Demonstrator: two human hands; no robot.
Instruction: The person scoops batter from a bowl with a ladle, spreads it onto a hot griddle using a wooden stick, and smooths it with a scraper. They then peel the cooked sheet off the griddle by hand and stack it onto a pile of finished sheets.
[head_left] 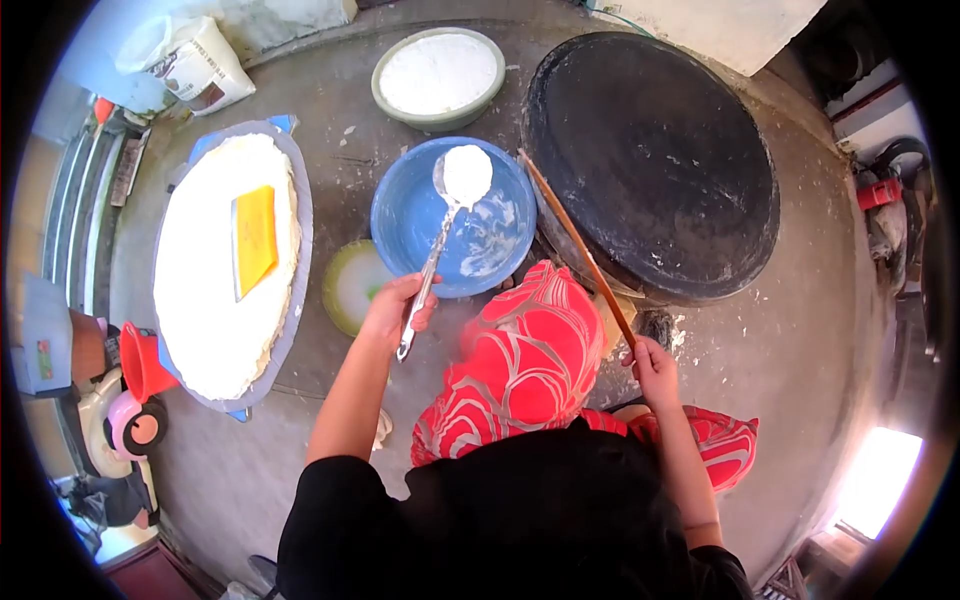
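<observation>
My left hand (402, 308) is closed around the handle of a metal ladle (437, 245), whose bowl carries a heap of white, pasty stuff (467, 175). The ladle's bowl is over a blue basin (395, 225) with white smears on its inside. My right hand (652, 370) grips the lower end of a long, thin wooden stick (585, 258). The stick's far end lies at the left edge of a large round black griddle (650, 165), whose surface is bare apart from faint pale marks.
Behind the blue basin, a greenish basin (377, 82) is full of white stuff. On the left, a pale round stack (215, 320) bears a yellow scraper (256, 240). A yellow-green bowl (333, 290) of cloudy liquid is beside the blue basin. A white sack (205, 65) stands back left.
</observation>
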